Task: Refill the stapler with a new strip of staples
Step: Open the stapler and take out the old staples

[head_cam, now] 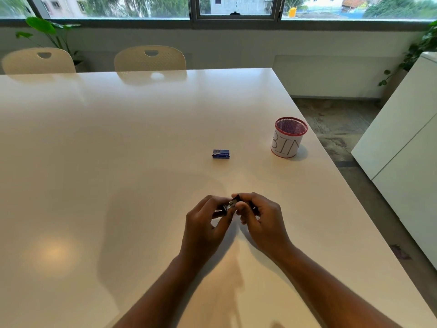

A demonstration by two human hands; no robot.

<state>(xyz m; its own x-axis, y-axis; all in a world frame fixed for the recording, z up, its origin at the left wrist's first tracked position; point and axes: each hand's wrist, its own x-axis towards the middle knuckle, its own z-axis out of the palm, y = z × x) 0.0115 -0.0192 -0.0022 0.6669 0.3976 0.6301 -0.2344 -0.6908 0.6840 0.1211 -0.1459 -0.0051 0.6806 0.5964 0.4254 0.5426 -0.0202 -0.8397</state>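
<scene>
Left hand [205,222] and right hand [259,218], fingers curled, together grasp a small black stapler [233,204] just above the white table [118,138] — metal magazine partly showing between them. Light, rigid, probably spring-loaded: best held by the body ends. Beyond lie the blue staple box [220,153] — unopened, apparently — and, rightward, a mesh bin [289,137].

Small black stapler [233,204] with a metal part showing — held above the white table, mostly hidden by fingers, open or shut unclear. Small blue staple box [220,154] lies flat on the table beyond it — well apart, looks closed.
</scene>
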